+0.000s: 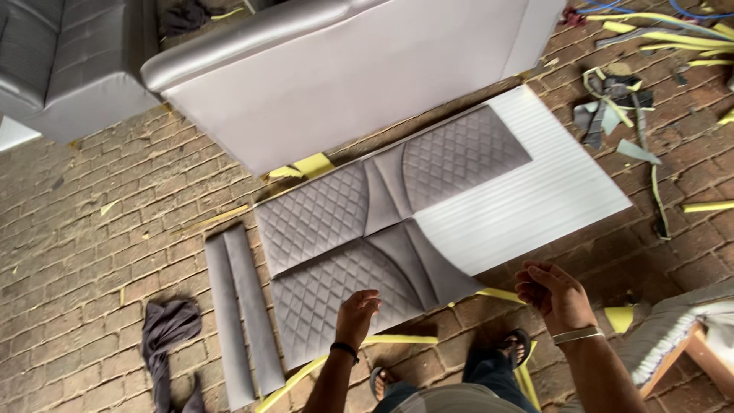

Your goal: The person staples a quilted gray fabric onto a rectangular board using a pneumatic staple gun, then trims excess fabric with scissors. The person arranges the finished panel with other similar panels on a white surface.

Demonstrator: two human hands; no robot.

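Observation:
A white ribbed board [535, 191] lies on the brick floor. Grey quilted upholstered panels [321, 222] with curved plain pieces [397, 252] cover its left part. My left hand [356, 315], with a dark wristband, hovers at the near edge of the lower quilted panel [329, 294], fingers loosely curled, holding nothing. My right hand [552, 292], with a silver bangle, hangs just off the board's near edge, fingers apart and empty. My sandalled feet [520, 344] stand below.
Two long grey padded strips [241, 306] lie left of the board, a dark cloth [164, 329] beside them. A grey sofa frame [329, 69] stands behind, a cushion [69, 53] at far left. Yellow foam scraps [665, 34] and fabric offcuts [612, 103] litter the right.

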